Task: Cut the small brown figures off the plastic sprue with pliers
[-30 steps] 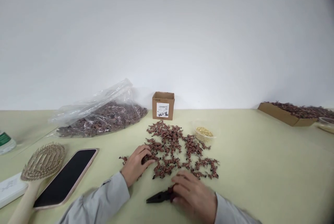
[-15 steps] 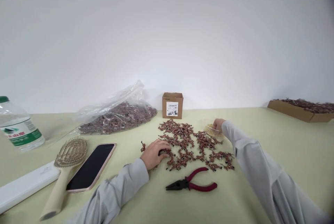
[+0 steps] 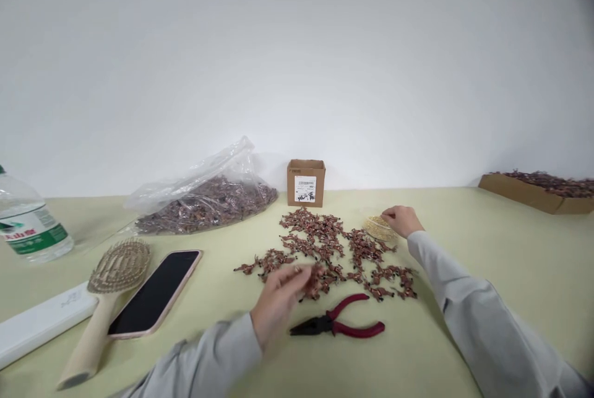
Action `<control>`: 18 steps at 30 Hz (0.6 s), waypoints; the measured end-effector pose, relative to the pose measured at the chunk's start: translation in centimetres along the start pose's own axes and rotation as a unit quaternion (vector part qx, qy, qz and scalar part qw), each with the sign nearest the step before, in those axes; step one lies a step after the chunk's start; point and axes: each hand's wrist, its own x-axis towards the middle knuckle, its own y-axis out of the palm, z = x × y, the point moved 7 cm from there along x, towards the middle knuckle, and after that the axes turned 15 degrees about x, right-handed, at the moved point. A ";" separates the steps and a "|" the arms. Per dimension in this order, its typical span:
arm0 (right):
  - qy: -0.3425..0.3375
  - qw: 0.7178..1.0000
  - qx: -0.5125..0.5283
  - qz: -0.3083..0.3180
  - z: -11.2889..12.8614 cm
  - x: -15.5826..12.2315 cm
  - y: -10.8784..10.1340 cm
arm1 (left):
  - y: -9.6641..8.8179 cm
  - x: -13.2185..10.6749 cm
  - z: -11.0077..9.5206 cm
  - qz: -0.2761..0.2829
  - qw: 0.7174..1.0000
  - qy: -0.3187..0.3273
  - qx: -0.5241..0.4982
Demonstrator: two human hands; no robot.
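Pale green tabletop [image 3: 464, 243] holds a loose sprawl of reddish-brown pieces [image 3: 320, 243].

Small packing workspace: labelled carton [image 3: 305, 183], bulk plastic bag [image 3: 206, 206], pliers [image 3: 336, 324]

Left hand [image 3: 278, 305] blurring, water bottle [image 3: 28, 224] running off left edge, cardboard tray [image 3: 533, 195] running off right edge, small pieces [image 3: 325, 243] defying resolution
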 end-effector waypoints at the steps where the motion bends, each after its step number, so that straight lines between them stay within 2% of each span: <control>1: -0.010 1.000 0.004 -0.009 0.0 -0.2 -0.1 | 1.6 -1.1 0.5 0.046 0.991 -0.064 -0.109; 3: -0.029 0.999 0.014 -0.024 0.1 -0.5 -0.2 | 4.2 -3.0 0.8 0.114 0.957 -0.134 -0.229; 5: -0.044 0.998 0.026 -0.036 0.2 -0.7 -0.3 | 5.8 -3.9 1.0 0.172 0.935 -0.166 -0.261; 8: -0.063 0.994 0.045 -0.073 0.4 -1.3 -0.9 | 6.2 -3.7 1.1 0.215 0.937 -0.158 -0.224; 10: -0.077 0.988 0.060 -0.121 0.8 -1.8 -1.8 | 6.2 -3.3 0.9 0.242 0.933 -0.151 -0.219; 14: -0.115 0.963 0.104 -0.222 2.5 -3.7 -3.5 | 5.9 -3.2 0.8 0.242 0.930 -0.157 -0.226; 18: -0.146 0.944 0.173 -0.240 6.0 -6.3 -3.3 | 5.8 -3.3 1.2 0.221 0.923 -0.184 -0.255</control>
